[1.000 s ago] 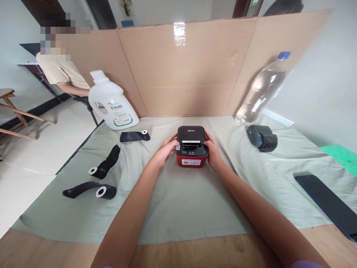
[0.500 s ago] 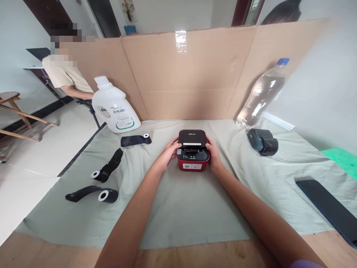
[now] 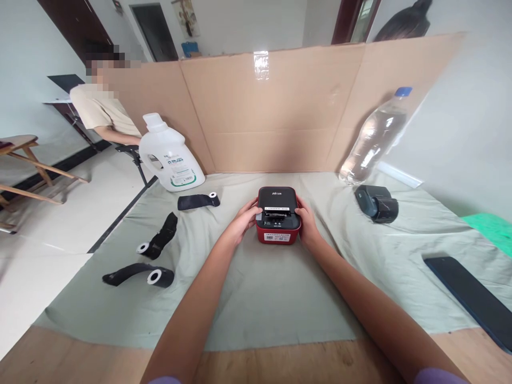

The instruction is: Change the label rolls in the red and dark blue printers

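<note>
A red and black label printer (image 3: 278, 234) sits on the green cloth straight in front of me. Its black lid (image 3: 277, 198) lies down over the top, with a dark strip in the slot at its front edge. My left hand (image 3: 245, 220) clasps the printer's left side, thumb near the lid's front corner. On the opposite side, my right hand (image 3: 307, 220) grips it in the same way. Fingers behind the sides are partly hidden. To the left lie three partly unrolled black rolls with white cores, the nearest roll (image 3: 160, 277) closest to my left forearm.
A white detergent jug (image 3: 172, 160) and a clear bottle with a blue cap (image 3: 374, 138) stand before a cardboard screen (image 3: 276, 117). On the right are a small black device with a roll (image 3: 376, 204) and a phone (image 3: 472, 301). A person (image 3: 104, 112) sits beyond the jug.
The printer's lid has come down at its front edge, narrowing the gap there. Both hands stay at the printer's sides. The view has shifted slightly.
</note>
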Action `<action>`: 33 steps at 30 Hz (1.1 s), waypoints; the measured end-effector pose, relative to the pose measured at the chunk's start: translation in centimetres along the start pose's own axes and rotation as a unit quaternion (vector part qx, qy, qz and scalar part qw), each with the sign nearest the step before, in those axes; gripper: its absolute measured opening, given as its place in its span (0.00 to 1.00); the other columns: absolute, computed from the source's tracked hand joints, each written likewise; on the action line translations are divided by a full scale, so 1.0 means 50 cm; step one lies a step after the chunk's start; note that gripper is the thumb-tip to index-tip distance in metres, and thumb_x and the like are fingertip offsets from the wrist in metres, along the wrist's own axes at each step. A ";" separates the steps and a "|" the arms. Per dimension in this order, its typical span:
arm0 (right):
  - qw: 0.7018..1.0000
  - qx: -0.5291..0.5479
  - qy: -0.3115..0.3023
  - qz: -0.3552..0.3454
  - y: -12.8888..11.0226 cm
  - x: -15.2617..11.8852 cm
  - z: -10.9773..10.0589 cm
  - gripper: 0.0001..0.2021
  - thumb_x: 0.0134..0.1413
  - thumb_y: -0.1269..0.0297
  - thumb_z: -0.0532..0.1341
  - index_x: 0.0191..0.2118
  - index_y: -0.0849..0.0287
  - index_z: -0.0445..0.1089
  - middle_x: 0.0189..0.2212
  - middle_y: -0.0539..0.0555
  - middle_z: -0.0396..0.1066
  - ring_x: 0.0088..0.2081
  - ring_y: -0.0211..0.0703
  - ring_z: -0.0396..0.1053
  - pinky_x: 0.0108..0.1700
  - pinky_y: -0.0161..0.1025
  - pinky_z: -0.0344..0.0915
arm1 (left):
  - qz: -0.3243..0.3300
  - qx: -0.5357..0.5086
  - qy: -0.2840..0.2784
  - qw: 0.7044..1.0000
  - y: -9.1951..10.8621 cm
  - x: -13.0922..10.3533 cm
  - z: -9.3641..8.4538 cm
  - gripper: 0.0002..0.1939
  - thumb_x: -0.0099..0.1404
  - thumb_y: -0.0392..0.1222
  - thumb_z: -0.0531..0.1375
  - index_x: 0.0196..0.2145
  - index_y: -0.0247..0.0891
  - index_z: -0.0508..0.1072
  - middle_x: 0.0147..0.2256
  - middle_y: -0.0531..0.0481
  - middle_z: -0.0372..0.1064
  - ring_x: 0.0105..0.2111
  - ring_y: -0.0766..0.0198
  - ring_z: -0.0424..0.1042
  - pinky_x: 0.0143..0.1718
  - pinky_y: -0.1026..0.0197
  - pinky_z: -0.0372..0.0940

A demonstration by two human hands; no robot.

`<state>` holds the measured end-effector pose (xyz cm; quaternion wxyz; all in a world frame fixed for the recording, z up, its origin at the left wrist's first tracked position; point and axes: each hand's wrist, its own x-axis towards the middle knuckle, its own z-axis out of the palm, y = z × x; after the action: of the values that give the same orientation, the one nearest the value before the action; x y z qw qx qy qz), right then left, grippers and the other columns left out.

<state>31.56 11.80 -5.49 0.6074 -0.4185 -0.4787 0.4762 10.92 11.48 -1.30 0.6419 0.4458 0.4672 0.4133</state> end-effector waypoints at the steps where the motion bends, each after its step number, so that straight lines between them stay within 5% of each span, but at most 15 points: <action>1: 1.000 0.012 -0.004 -0.001 0.000 -0.001 0.000 0.32 0.50 0.59 0.55 0.64 0.54 0.63 0.62 0.52 0.66 0.62 0.51 0.64 0.61 0.49 0.63 | 0.000 -0.002 -0.001 1.000 0.000 0.000 -0.001 0.33 0.62 0.45 0.62 0.64 0.46 0.64 0.52 0.48 0.74 0.47 0.60 0.76 0.48 0.62 0.68; 8: 0.998 0.046 -0.013 0.030 -0.019 -0.004 0.004 0.29 0.57 0.46 0.55 0.62 0.51 0.65 0.61 0.51 0.68 0.62 0.52 0.64 0.60 0.51 0.64 | -0.013 -0.009 -0.017 1.000 0.004 0.000 0.002 0.31 0.65 0.60 0.58 0.62 0.47 0.66 0.58 0.47 0.70 0.50 0.57 0.74 0.48 0.61 0.67; 17: 0.997 0.079 -0.019 0.012 -0.029 -0.001 0.000 0.29 0.45 0.67 0.57 0.57 0.51 0.71 0.55 0.47 0.73 0.59 0.52 0.66 0.59 0.47 0.64 | -0.015 -0.004 0.015 1.000 0.002 0.003 0.001 0.35 0.57 0.40 0.61 0.63 0.46 0.66 0.52 0.49 0.75 0.43 0.63 0.77 0.43 0.65 0.69; 23: 0.995 0.105 0.001 0.002 -0.001 -0.012 0.001 0.27 0.52 0.59 0.59 0.59 0.50 0.68 0.61 0.48 0.68 0.64 0.53 0.62 0.65 0.52 0.58 | -0.001 0.019 0.011 1.000 0.002 0.013 -0.018 0.30 0.59 0.47 0.63 0.60 0.45 0.69 0.53 0.46 0.74 0.48 0.58 0.76 0.48 0.60 0.69; 25: 0.993 0.119 -0.004 -0.013 0.009 -0.016 0.002 0.26 0.56 0.55 0.58 0.60 0.51 0.67 0.61 0.49 0.68 0.64 0.53 0.62 0.66 0.53 0.58 | 0.048 0.070 0.075 0.994 0.009 0.020 -0.044 0.26 0.61 0.50 0.62 0.55 0.41 0.72 0.53 0.43 0.74 0.48 0.56 0.76 0.48 0.57 0.69; 27: 0.991 0.129 -0.007 -0.017 0.014 -0.017 0.002 0.26 0.59 0.51 0.56 0.61 0.51 0.67 0.60 0.50 0.69 0.63 0.53 0.63 0.65 0.54 0.58 | 0.125 0.191 0.207 0.951 0.020 0.025 -0.086 0.22 0.61 0.49 0.61 0.51 0.39 0.74 0.52 0.42 0.74 0.48 0.54 0.76 0.50 0.55 0.69; 30: 0.992 0.128 0.001 -0.015 0.016 -0.015 0.005 0.26 0.60 0.48 0.55 0.61 0.52 0.66 0.61 0.52 0.68 0.63 0.54 0.63 0.64 0.54 0.61 | 0.171 0.399 0.382 0.816 0.037 0.033 -0.158 0.24 0.61 0.46 0.62 0.54 0.39 0.72 0.57 0.41 0.69 0.54 0.50 0.71 0.57 0.51 0.64; 33: 0.993 0.118 -0.015 -0.018 0.013 -0.012 0.008 0.27 0.60 0.46 0.55 0.61 0.52 0.67 0.59 0.53 0.70 0.61 0.56 0.65 0.61 0.56 0.64 | 0.096 0.519 0.382 0.759 0.052 0.048 -0.209 0.29 0.61 0.48 0.64 0.59 0.43 0.69 0.62 0.42 0.64 0.59 0.45 0.67 0.57 0.49 0.63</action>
<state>30.99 11.35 -6.15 0.6541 -0.3277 -0.4355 0.5244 1.02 16.39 -1.11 0.0373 0.5581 0.7714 0.3035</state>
